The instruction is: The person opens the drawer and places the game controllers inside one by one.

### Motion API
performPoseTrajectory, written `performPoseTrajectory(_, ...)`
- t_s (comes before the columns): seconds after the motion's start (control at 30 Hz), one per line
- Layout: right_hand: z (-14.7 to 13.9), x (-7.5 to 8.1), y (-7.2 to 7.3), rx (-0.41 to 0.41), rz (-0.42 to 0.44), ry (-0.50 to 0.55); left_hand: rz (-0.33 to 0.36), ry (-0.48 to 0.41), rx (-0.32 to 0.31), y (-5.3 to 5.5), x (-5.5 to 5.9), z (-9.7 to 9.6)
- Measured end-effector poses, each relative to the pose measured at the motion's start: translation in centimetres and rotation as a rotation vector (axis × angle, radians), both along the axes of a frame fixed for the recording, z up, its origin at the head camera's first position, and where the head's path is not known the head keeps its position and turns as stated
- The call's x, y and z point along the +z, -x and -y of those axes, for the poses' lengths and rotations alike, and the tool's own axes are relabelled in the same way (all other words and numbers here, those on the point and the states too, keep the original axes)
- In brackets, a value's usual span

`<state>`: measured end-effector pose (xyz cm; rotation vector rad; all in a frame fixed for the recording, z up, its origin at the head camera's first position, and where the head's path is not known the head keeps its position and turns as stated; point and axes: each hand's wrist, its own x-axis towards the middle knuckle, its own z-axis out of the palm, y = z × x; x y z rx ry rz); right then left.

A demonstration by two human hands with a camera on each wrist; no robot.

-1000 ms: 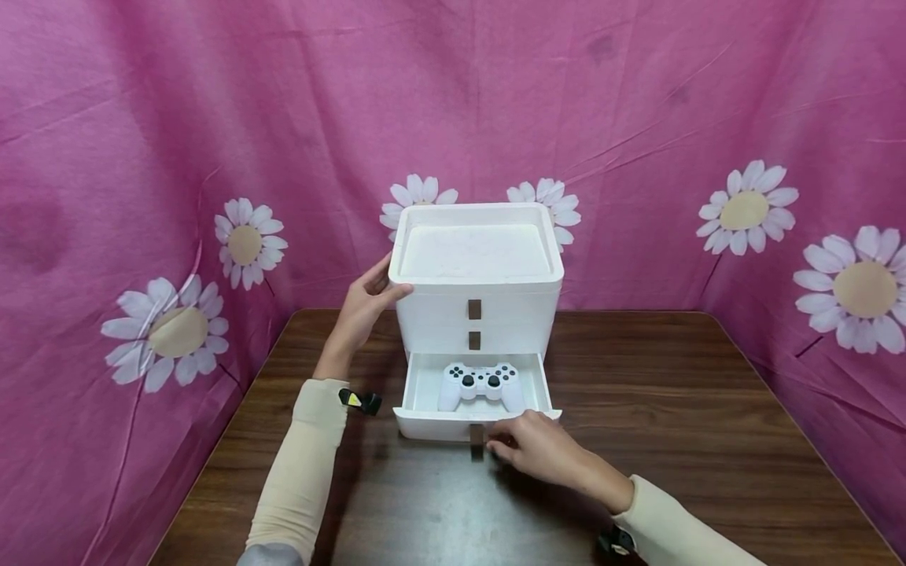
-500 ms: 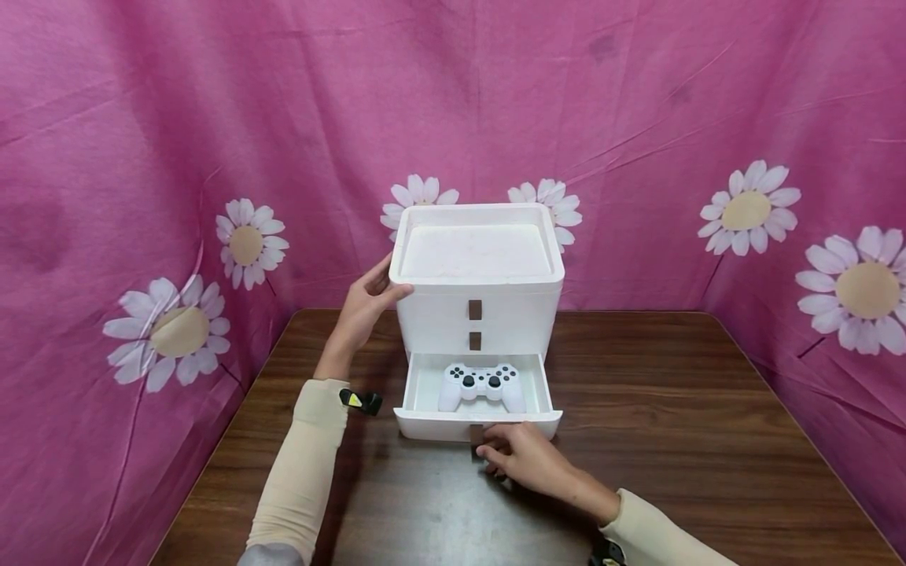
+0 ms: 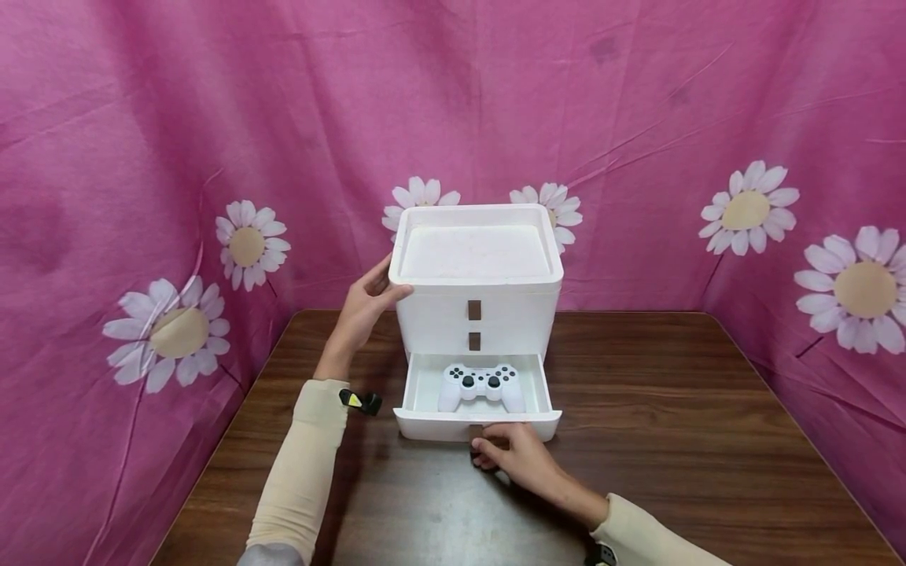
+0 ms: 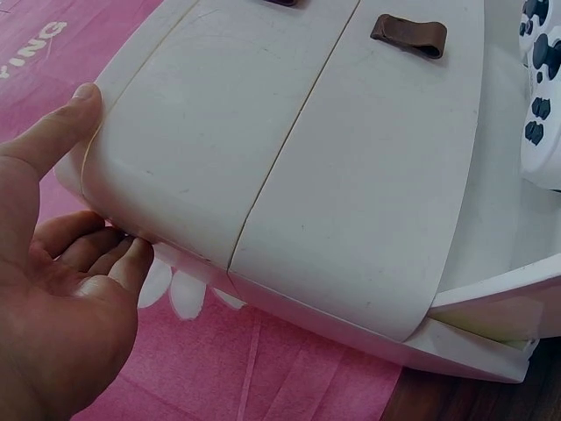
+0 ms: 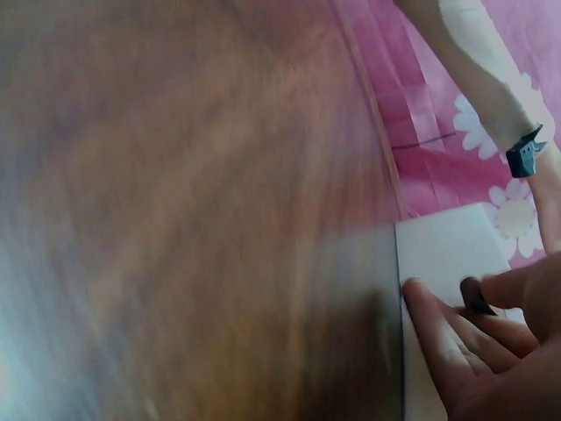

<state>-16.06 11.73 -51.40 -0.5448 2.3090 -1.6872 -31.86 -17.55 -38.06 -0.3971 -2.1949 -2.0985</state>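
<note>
A white drawer unit (image 3: 435,318) stands at the middle back of the table, its bottom drawer (image 3: 432,427) pulled out. Inside that drawer lies a white game controller (image 3: 481,376) with black sticks and buttons. My left hand (image 3: 359,313) holds the unit's upper left front corner, thumb on the front edge and bent fingers against the side. At the drawer front, my right hand (image 3: 522,457) pinches the brown pull tab (image 5: 476,296) between thumb and fingers, hiding much of it in the head view. The two upper drawers are closed, each with a brown pull tab (image 4: 410,35).
A shallow rimmed tray top (image 3: 474,251) crowns the unit. The dark wooden table (image 3: 658,409) extends to both sides and in front. Pink cloth (image 3: 495,94) with white daisies hangs behind and along both sides.
My right hand has moved left along the drawer front, from beside the pull tab onto it. The left hand, drawer and controller have stayed put.
</note>
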Motion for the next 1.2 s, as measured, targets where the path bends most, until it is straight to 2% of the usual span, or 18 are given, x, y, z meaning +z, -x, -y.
performPoseTrajectory(0.13,0.3,-0.2,-0.2,-0.002,0.076,0.132,0.003,-0.002,0.001,0.0,0.1,0.0)
performPoseTrajectory(0.27,0.4,-0.2,-0.3,-0.015,0.116,0.192,0.003,-0.003,-0.003,0.0,0.1,-0.1)
performPoseTrajectory(0.5,0.5,-0.2,-0.5,-0.04,0.119,0.21,-0.002,-0.008,-0.006,0.0,0.0,-0.1)
performPoseTrajectory(0.77,0.9,-0.4,-0.3,-0.063,0.08,0.19,0.0,-0.007,-0.008,0.0,0.1,-0.1)
performPoseTrajectory(1.0,1.3,-0.4,0.3,-0.077,0.071,0.187,0.004,0.002,-0.007,-0.2,0.2,-0.2)
performPoseTrajectory(1.2,1.2,-0.5,1.6,-0.095,0.062,0.181,0.003,-0.011,-0.008,-0.2,0.2,-0.1)
